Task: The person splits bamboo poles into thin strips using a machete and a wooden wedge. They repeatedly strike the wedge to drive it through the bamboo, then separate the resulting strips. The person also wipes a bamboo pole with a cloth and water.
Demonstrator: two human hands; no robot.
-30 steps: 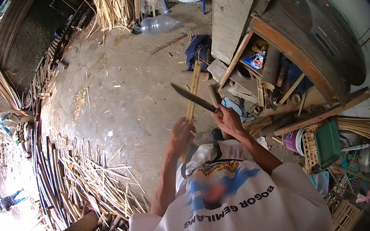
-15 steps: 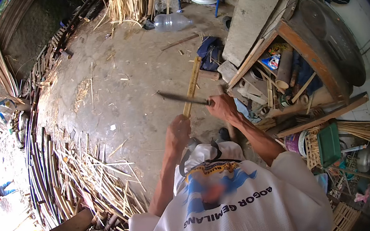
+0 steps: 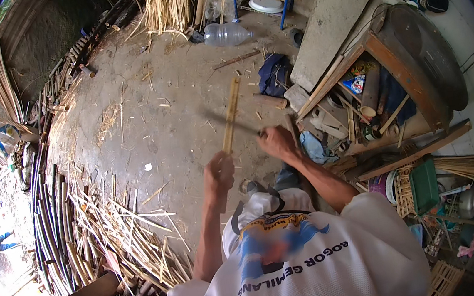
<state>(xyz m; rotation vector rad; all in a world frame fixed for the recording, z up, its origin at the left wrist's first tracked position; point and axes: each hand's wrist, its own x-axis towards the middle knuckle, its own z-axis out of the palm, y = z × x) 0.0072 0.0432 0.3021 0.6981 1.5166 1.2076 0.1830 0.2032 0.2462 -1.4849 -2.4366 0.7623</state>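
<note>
In my left hand (image 3: 218, 175), closed around its near end, is a flat yellowish bamboo strip (image 3: 233, 96) that points away from me over the floor. My right hand (image 3: 279, 144) grips a long dark-bladed knife (image 3: 248, 127) by its handle. The blade reaches leftward across the middle of the strip and is smeared by motion. Whether its edge touches the bamboo, I cannot tell. Most of the knife's handle is hidden inside my right fist.
Cut bamboo strips (image 3: 135, 237) lie heaped at the left, beside dark poles (image 3: 52, 230). An upright strip bundle (image 3: 163, 6), a clear plastic bottle (image 3: 227, 34) and a dark blue cloth (image 3: 274, 75) are farther off. At the right stands an open wooden cabinet (image 3: 403, 77) full of odds and ends.
The bamboo strip and my left hand have shifted left, and the strip stands more upright in view. My right hand with the knife has moved slightly left and nearer to me.
</note>
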